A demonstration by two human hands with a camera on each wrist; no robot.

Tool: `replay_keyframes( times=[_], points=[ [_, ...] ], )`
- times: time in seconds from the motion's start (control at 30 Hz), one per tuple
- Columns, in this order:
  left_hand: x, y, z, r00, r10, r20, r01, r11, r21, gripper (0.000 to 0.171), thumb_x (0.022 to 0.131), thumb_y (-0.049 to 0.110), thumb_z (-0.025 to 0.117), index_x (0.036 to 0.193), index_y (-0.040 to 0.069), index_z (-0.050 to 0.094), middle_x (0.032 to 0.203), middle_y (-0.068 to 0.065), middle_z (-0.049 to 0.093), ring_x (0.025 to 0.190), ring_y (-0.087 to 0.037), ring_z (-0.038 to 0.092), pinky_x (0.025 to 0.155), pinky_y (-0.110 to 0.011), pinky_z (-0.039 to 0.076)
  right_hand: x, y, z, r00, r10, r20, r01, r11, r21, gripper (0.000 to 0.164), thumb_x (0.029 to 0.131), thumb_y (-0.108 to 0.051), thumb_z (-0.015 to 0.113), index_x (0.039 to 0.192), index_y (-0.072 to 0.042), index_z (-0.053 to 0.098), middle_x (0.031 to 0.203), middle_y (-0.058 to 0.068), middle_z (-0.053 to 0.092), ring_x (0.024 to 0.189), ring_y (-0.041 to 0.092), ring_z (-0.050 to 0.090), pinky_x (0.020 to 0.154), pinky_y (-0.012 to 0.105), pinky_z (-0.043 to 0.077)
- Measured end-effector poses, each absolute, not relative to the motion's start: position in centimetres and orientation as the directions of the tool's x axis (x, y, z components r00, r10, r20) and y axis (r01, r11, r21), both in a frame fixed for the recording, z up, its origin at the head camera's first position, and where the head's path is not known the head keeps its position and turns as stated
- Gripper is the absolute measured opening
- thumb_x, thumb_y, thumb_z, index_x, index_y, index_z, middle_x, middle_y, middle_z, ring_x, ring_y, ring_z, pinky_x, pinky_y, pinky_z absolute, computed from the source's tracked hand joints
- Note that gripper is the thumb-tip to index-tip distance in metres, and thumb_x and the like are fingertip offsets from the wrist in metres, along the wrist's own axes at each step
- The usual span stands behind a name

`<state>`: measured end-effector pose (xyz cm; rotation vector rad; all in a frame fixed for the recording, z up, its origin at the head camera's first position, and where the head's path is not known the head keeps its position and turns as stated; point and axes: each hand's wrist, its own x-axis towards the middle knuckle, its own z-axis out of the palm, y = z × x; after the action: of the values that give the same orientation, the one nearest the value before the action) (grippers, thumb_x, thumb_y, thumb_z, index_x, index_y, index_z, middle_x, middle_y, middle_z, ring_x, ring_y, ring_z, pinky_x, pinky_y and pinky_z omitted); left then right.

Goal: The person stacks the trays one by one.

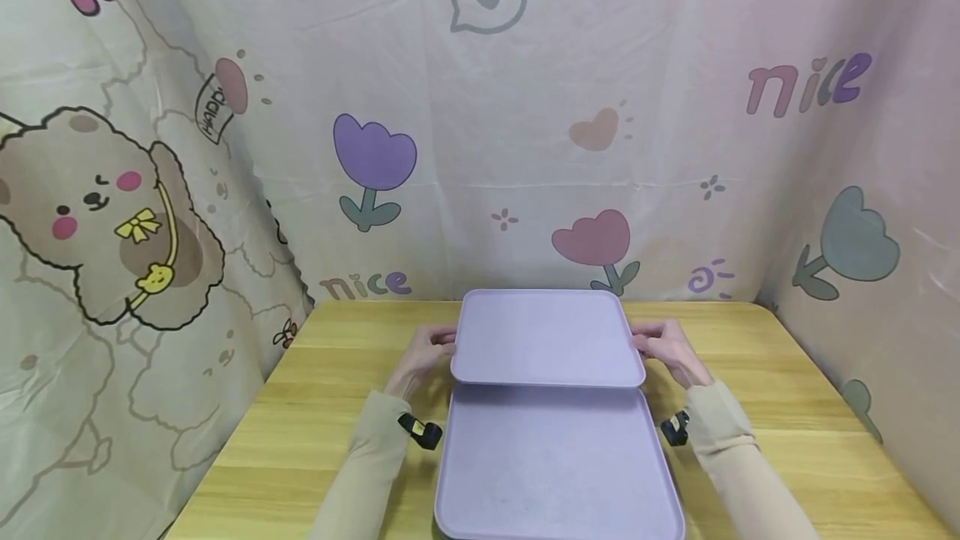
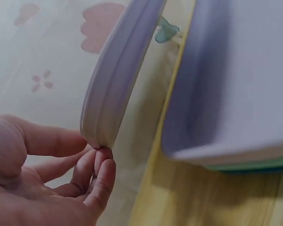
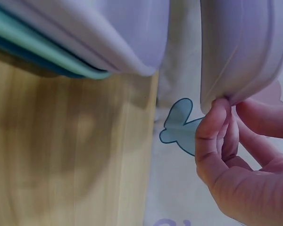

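Note:
A lilac rectangular tray (image 1: pixel 547 336) is held up by both hands, one at each short side. My left hand (image 1: pixel 433 350) pinches its left end, with thumb and fingertips at the corner of the rim in the left wrist view. On the opposite end, my right hand (image 3: pixel 240 155) grips the rim the same way. Nearer the body lies a second lilac tray (image 1: pixel 558 465), which the raised tray overlaps at its far edge in the head view. Beneath this lower tray show a green tray (image 3: pixel 92 71) and a dark teal one (image 3: pixel 33 55), stacked together.
The stack sits on a wood-grain table (image 1: pixel 277 440). A printed curtain (image 1: pixel 480 148) hangs behind the table's far edge and along the left and right sides. Small black cameras are strapped at both wrists, beside the sleeves (image 1: pixel 378 440).

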<state>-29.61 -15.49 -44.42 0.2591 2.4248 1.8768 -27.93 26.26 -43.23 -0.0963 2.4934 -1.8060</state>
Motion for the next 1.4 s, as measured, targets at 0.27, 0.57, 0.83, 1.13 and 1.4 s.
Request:
replay_keyframes(
  times=[0.27, 0.57, 0.83, 1.13, 1.4],
  points=[
    [-27.5, -15.9, -43.3, -0.965, 0.252, 0.08, 0.14, 0.23, 0.963, 0.044, 0.082, -0.012, 0.06, 0.125, -0.018, 0.059, 0.118, -0.036, 0.067, 0.091, -0.009, 0.064, 0.082, -0.018, 0.051, -25.9, 26.9, -42.5, -0.985, -0.175, 0.004, -0.064, 0.34, -0.938, 0.038, 0.087, 0.003, 0.057, 0.118, 0.025, 0.058, 0.08, -0.002, 0.068, 0.067, 0.006, 0.057, 0.062, 0.022, 0.052],
    [-24.8, -16.6, -42.4, -0.944, 0.321, 0.071, 0.155, 0.247, 0.957, 0.048, 0.085, -0.007, 0.059, 0.131, -0.018, 0.054, 0.12, -0.036, 0.066, 0.091, -0.009, 0.064, 0.081, -0.016, 0.051, -24.1, 26.9, -42.2, -0.987, -0.162, -0.014, -0.058, 0.425, -0.903, 0.031, 0.085, 0.002, 0.062, 0.109, 0.022, 0.063, 0.072, 0.001, 0.065, 0.06, 0.008, 0.058, 0.057, 0.022, 0.053],
    [-23.1, -16.9, -42.7, -0.933, 0.35, 0.079, 0.173, 0.245, 0.954, 0.05, 0.081, -0.009, 0.059, 0.129, -0.02, 0.055, 0.117, -0.037, 0.067, 0.088, -0.009, 0.063, 0.076, -0.015, 0.052, -22.5, 27.0, -42.3, -0.988, -0.156, 0.005, -0.08, 0.472, -0.878, 0.026, 0.09, -0.001, 0.063, 0.105, 0.02, 0.065, 0.071, 0.004, 0.064, 0.059, 0.008, 0.057, 0.054, 0.023, 0.052],
    [-21.4, -17.1, -43.0, -0.946, 0.312, 0.084, 0.18, 0.292, 0.939, 0.043, 0.082, -0.006, 0.061, 0.124, -0.019, 0.059, 0.105, -0.035, 0.07, 0.081, -0.01, 0.058, 0.071, -0.017, 0.049, -20.9, 26.9, -42.4, -0.987, -0.157, -0.028, -0.054, 0.493, -0.869, 0.023, 0.091, -0.004, 0.065, 0.101, 0.017, 0.066, 0.067, 0.004, 0.062, 0.058, 0.008, 0.057, 0.054, 0.023, 0.053],
    [-20.0, -16.9, -43.3, -0.964, 0.26, 0.056, 0.153, 0.373, 0.915, 0.032, 0.087, 0.003, 0.064, 0.114, -0.014, 0.067, 0.091, -0.022, 0.072, 0.076, -0.011, 0.057, 0.063, -0.015, 0.047, -19.8, 27.1, -43.1, -0.982, -0.18, -0.059, -0.039, 0.496, -0.867, 0.024, 0.091, -0.006, 0.066, 0.098, 0.017, 0.067, 0.068, 0.006, 0.067, 0.057, 0.008, 0.06, 0.054, 0.024, 0.056]
  ],
)
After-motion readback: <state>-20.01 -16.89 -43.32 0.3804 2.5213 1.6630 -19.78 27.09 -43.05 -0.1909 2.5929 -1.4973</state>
